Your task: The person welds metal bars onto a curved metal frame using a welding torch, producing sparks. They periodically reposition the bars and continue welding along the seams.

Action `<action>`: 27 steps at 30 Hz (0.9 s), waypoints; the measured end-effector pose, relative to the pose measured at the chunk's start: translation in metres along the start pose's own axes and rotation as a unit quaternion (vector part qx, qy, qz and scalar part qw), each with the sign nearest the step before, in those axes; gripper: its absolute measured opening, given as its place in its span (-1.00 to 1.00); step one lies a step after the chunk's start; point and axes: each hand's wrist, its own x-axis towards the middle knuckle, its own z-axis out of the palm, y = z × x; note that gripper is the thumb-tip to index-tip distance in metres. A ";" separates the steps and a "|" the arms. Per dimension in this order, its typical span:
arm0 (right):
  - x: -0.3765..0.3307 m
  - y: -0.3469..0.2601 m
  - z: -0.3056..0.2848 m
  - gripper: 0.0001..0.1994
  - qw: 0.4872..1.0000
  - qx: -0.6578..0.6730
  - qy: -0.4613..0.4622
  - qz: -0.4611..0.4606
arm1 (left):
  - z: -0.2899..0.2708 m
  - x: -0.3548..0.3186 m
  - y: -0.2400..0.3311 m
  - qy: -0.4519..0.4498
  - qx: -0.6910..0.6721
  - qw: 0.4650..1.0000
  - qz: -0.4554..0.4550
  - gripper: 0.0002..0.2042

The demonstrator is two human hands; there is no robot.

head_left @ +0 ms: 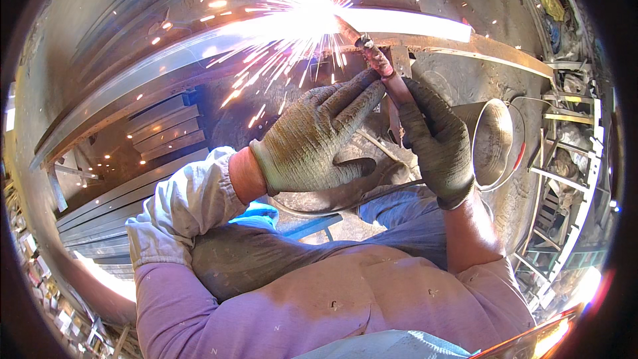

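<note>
A lilac sleeve (279, 306) lay nearest. Both gloved hands closed on the electrode holder (384, 70): right hand (435, 143) wrapped around its handle, left hand (316, 136) steadying it alongside. Beyond the grip, sparks (302, 16) flew off a steel beam (465, 43); a metal bucket (495, 139) stood right.

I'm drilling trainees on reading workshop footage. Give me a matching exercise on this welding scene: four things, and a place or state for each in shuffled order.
Things:
1. left hand
2. right hand
3. metal bucket
4. sparks

Places or states:
A. stands on the ground right of the hands
B. fly from the long steel bar
C. in a light grey glove, steadying the electrode holder
D. in a dark glove, gripping the holder

Pairs: 1-C, 2-D, 3-A, 4-B
</note>
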 end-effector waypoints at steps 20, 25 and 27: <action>-0.002 0.000 0.000 -0.56 0.998 0.026 -0.014 0.049 | -0.005 0.001 0.004 -0.016 -0.035 0.999 -0.021 0.05; -0.003 -0.008 -0.002 -0.56 0.998 -0.011 -0.017 0.053 | -0.004 0.000 0.005 -0.016 -0.017 1.000 -0.017 0.13; -0.004 -0.013 -0.002 -0.57 0.998 -0.007 -0.023 0.053 | -0.002 -0.001 0.005 -0.015 -0.010 1.000 -0.015 0.18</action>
